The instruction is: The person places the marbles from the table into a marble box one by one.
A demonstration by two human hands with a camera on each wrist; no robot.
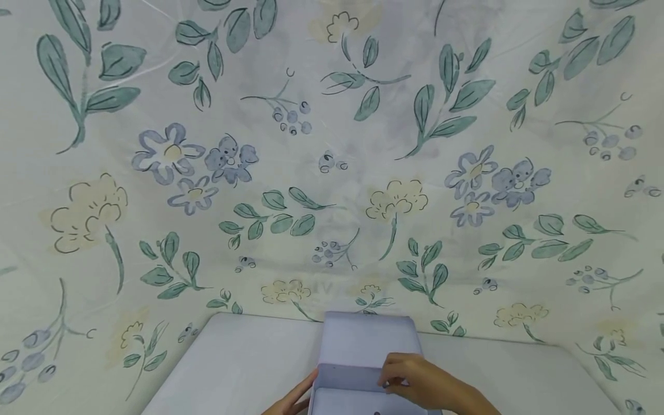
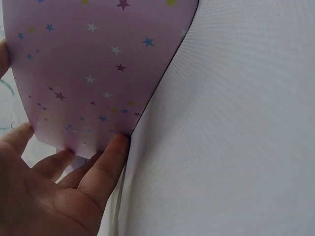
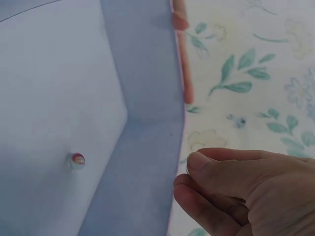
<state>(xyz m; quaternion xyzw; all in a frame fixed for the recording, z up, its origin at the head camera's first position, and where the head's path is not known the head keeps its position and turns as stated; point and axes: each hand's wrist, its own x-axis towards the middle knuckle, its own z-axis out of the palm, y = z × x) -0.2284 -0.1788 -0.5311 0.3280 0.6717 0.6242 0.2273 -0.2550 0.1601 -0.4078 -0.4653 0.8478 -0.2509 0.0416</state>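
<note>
A box, pale lavender-blue inside (image 1: 349,377), stands with its raised flap (image 1: 370,340) behind it; its outside (image 2: 88,59) is pink with coloured stars. Against the box's left side rests my left hand (image 1: 291,400), its fingertips (image 2: 118,142) touching the outer edge with fingers fairly straight. My right hand (image 1: 422,383) is over the box's back wall, thumb and forefinger (image 3: 199,160) pinching a tiny glassy thing that is mostly hidden. A small clear bead with red in it (image 3: 78,161) lies on the pale surface inside the box.
A pale table (image 1: 249,357) extends on both sides of the box. Behind and around it hangs or lies floral fabric (image 1: 332,230) with green leaves and blue and yellow flowers.
</note>
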